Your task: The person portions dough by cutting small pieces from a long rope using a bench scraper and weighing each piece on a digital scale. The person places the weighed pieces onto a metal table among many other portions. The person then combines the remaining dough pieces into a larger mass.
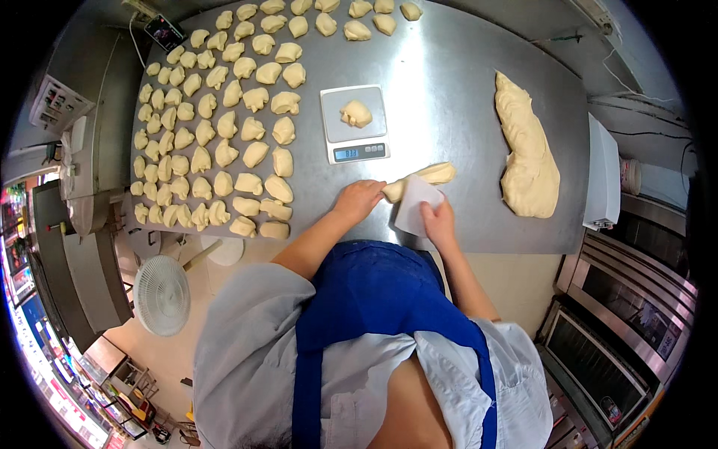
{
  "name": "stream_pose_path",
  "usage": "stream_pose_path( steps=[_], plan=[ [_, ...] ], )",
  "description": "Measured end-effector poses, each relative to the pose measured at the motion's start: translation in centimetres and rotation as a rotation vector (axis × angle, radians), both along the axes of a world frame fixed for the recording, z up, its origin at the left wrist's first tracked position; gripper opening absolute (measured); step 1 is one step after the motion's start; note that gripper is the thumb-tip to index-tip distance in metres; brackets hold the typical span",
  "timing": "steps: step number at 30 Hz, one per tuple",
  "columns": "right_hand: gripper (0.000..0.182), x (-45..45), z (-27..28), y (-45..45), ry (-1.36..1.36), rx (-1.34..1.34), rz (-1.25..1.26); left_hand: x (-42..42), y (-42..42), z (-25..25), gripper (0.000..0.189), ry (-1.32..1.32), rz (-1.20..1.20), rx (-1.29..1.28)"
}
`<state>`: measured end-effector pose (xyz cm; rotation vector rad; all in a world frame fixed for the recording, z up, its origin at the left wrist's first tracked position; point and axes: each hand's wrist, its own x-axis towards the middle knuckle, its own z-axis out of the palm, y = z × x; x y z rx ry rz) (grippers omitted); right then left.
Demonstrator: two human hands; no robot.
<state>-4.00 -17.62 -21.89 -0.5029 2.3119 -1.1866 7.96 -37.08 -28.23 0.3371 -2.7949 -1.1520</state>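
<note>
My right hand (pixel 438 218) grips a white dough scraper (pixel 415 206), its blade lying against a strip of dough (pixel 440 173) near the table's front edge. The left end of that strip is between the fingers of my left hand (pixel 362 199). Behind my hands stands a digital kitchen scale (pixel 354 134) with one dough piece (pixel 357 113) on its plate and its display lit. To the right lies a large, long mass of dough (pixel 526 151).
Many dough pieces (pixel 226 124) lie in rows over the left and back of the metal table (pixel 460 101). A phone (pixel 165 32) leans at the back left corner. A white fan (pixel 161 296) stands at the lower left, beyond the table.
</note>
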Motion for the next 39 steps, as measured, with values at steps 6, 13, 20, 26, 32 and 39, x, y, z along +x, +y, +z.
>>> stream_pose_path(
  steps=[6, 13, 20, 26, 32, 39],
  plan=[
    [0.036, 1.1, 2.0, -5.4, -0.014, 0.226, 0.318, -0.9, -1.6, 0.4, 0.025, -0.129, -0.098, -0.11],
    [0.038, 0.5, 1.7, -4.2, 0.048, 0.174, 0.222, -6.0, -8.2, 4.8, 0.045, 0.238, 0.277, -0.296],
    [0.036, -1.6, 2.7, -3.6, -0.043, 0.113, 0.081, -10.6, -14.5, 2.6, 0.049, -0.056, 0.403, 0.545],
    [0.031, -4.3, 2.1, -3.1, -0.086, 0.019, -0.024, -23.0, -17.8, 7.1, 0.052, 0.116, 0.41, 0.738],
    [0.03, -7.5, 2.6, -3.5, -0.067, -0.021, -0.133, -38.3, -21.0, 1.9, 0.055, 0.126, 0.329, -0.074],
    [0.032, -7.4, 1.3, -2.3, 0.079, -0.034, -0.209, -35.6, -16.0, 2.8, 0.057, 0.234, 0.268, -0.66]
  ],
)
